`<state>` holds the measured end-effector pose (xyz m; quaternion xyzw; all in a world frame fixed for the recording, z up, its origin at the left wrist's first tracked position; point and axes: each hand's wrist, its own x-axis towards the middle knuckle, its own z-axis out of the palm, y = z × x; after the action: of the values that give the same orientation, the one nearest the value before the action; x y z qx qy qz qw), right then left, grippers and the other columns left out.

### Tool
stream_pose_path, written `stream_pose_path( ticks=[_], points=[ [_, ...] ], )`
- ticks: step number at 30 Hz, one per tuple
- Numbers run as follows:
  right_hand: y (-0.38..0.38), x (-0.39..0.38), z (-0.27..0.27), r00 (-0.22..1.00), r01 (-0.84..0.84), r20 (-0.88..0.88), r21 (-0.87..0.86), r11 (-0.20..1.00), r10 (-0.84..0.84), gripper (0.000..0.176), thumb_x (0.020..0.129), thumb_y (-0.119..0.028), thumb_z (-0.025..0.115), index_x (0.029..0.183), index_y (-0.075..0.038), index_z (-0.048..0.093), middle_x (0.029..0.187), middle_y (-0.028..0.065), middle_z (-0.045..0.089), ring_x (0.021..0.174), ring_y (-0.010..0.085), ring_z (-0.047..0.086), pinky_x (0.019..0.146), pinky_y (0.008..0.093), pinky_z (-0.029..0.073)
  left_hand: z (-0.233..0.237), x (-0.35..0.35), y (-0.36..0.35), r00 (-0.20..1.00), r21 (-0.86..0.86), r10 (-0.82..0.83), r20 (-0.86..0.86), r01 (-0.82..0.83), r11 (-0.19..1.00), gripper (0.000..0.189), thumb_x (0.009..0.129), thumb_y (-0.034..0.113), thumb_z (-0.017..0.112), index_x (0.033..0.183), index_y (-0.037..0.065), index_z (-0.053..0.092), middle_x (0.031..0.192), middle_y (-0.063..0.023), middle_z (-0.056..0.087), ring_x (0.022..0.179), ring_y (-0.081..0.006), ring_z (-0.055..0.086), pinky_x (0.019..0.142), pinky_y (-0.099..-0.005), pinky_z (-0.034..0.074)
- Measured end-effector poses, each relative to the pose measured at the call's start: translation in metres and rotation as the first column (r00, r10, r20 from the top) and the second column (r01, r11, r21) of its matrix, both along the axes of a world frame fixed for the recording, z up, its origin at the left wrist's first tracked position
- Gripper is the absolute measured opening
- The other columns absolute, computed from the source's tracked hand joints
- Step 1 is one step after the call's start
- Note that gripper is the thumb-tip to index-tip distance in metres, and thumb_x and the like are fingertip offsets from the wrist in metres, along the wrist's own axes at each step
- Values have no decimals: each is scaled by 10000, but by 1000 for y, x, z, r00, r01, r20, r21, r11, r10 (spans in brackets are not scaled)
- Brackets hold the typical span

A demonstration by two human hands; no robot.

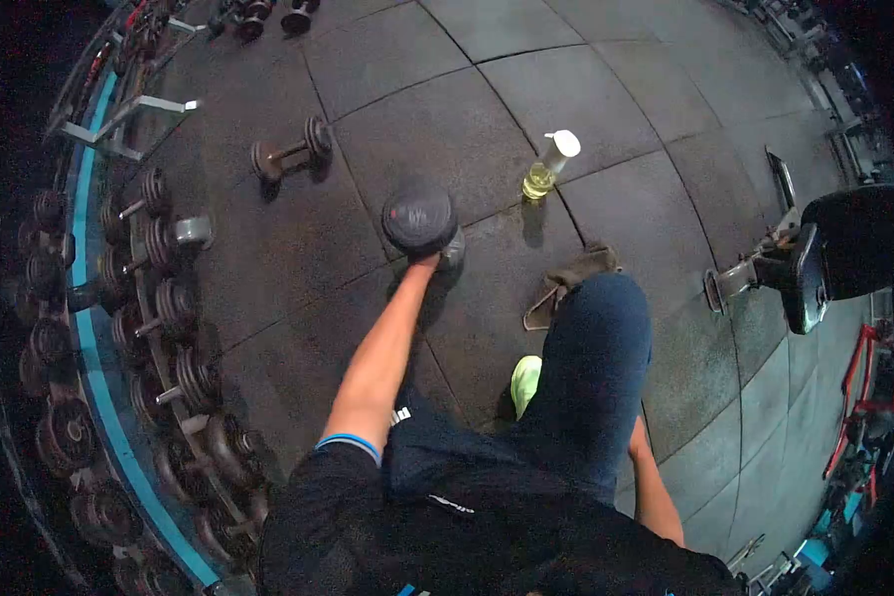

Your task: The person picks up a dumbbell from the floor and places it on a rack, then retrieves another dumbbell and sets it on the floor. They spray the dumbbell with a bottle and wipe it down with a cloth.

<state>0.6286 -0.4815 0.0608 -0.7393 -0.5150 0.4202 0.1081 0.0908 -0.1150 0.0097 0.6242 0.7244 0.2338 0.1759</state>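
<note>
My left arm reaches forward over the floor, and my left hand (428, 262) is closed round the handle of a dark dumbbell (419, 218). The dumbbell's round near end hides most of the fingers. On the right, my right hand (637, 435) is beside my bent leg in dark trousers (601, 348), its fingers hidden behind the leg. A grey-brown cloth (581, 268) lies on the floor by the knee. Beyond it stands a clear bottle (549, 166) with a white lid and yellowish liquid. A yellow-green shoe (526, 383) shows between my legs.
Another dumbbell (293, 154) rests on the dark tiled floor (417, 89) at the upper left. A rack of dumbbells (177, 303) runs down the left side, beside a blue strip (94, 348). Black padded equipment (844, 243) stands at the right.
</note>
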Motion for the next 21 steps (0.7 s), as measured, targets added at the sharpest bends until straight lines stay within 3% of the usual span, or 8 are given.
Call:
stream_pose_path(
  ticks=[4,7,11,13,15,16,20,21],
  points=[
    [-32,-1,24,970,240,41,-35,970,-239,337,826,-266,702,1030,2,707,923,231,728,879,351,712,790,423,522,-29,48,-11,992,-128,97,-81,-107,986,413,800,98,641,1194,-24,612,1126,-198,695,1044,-348,674,907,-411,524],
    [-57,21,8,990,134,51,6,991,-134,333,814,-260,722,1021,1,713,902,189,738,822,261,708,757,379,522,-35,59,-7,985,-174,137,-109,-155,972,420,806,81,629,1213,-20,602,1142,-194,690,1050,-340,672,911,-408,524],
    [-22,41,-6,985,174,27,-111,978,-172,280,836,-234,703,972,11,704,858,151,733,786,225,700,732,358,527,-38,48,2,990,-241,117,-83,-134,961,431,815,59,612,1239,-16,589,1164,-189,683,1058,-330,669,916,-404,525],
    [23,51,-30,989,126,96,-102,987,-116,239,857,-207,681,952,11,700,831,133,727,779,213,697,721,360,529,-42,31,6,995,-285,93,-46,-102,953,437,819,47,604,1251,-14,582,1174,-187,680,1062,-325,668,918,-402,526],
    [102,21,0,994,106,35,-25,994,-105,177,882,-152,647,934,10,695,800,122,713,755,207,689,710,366,533,-48,12,2,998,-321,67,-7,-66,945,444,823,36,596,1264,-12,575,1185,-184,676,1066,-320,666,921,-400,526],
    [132,31,-33,995,-53,95,216,975,33,168,886,-144,657,946,9,695,810,118,702,748,197,674,704,348,530,-49,5,-1,998,-335,60,14,-51,941,448,825,31,591,1271,-11,572,1190,-183,675,1069,-317,666,922,-399,526],
    [307,-29,-30,988,-40,-115,456,889,104,285,936,-224,672,1111,-1,660,914,82,688,848,172,641,803,324,517,-76,-17,-27,990,-272,75,119,-40,962,463,833,8,575,1296,-7,558,1212,-178,668,1077,-307,663,927,-395,527],
    [344,-63,11,990,-7,-119,463,886,71,340,930,-256,697,1142,4,642,949,90,687,889,184,643,847,336,518,-82,-26,-33,983,-228,82,166,-43,973,467,835,3,571,1303,-6,555,1217,-177,666,1079,-304,662,928,-394,527]
  ],
)
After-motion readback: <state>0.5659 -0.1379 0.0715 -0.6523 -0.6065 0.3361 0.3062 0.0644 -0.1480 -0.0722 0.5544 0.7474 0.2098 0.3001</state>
